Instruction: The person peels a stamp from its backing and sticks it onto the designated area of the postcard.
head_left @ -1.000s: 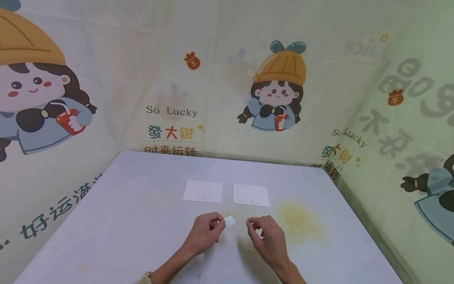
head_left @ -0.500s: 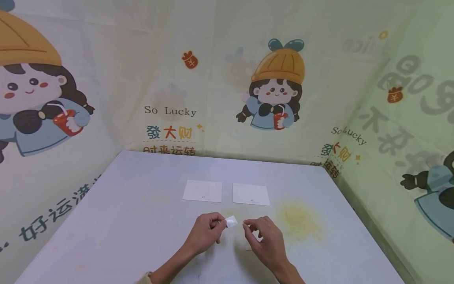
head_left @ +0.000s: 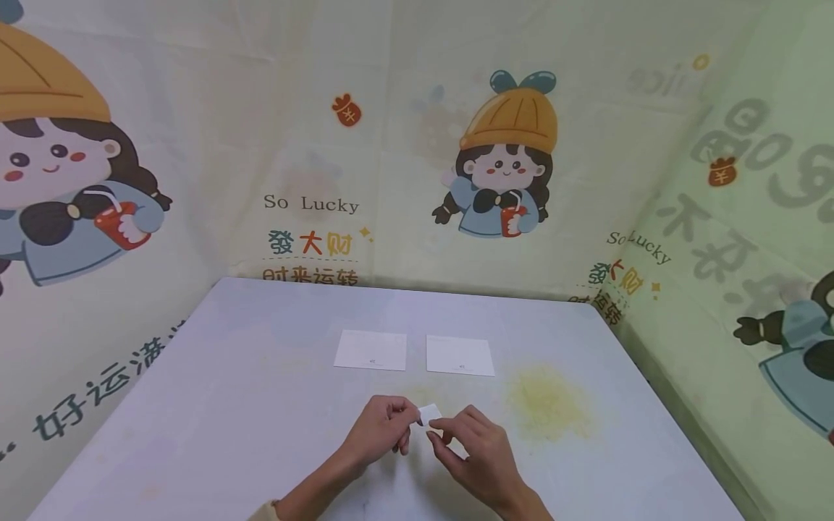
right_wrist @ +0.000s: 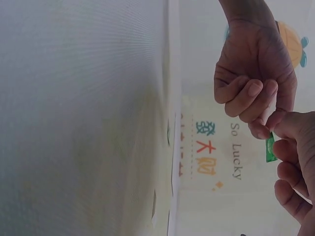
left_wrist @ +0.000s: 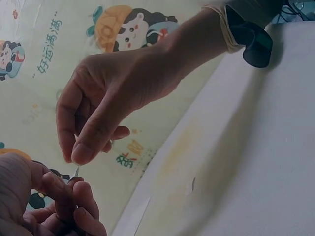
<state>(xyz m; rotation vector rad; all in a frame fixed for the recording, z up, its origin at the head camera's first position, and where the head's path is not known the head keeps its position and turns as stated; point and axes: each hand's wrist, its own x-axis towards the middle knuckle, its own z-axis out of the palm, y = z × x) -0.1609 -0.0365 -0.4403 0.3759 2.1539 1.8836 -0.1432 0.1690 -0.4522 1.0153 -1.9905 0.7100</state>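
In the head view my left hand [head_left: 381,428] pinches a small flat piece [head_left: 430,414] between thumb and index finger. This piece looks white from above, while its other face [right_wrist: 270,149] shows green in the right wrist view. From the right comes my right hand [head_left: 478,449], its index fingertip overlapping the piece's lower right edge. Its thumb tip shows a little below, with a gap between the two. In the left wrist view the right hand [left_wrist: 108,98] hovers just above the piece's thin edge [left_wrist: 77,172]; firm contact cannot be made out.
Farther back on the white table [head_left: 228,405] lie a left white card [head_left: 371,349] and a right white card [head_left: 460,355], side by side, each with a tiny dark mark. A yellowish stain [head_left: 550,401] colours the table at right. Printed cloth [head_left: 404,181] hangs behind it.
My right hand has moved left, from a gap beside the small piece to its edge. The left hand has shifted slightly right and still pinches the piece.
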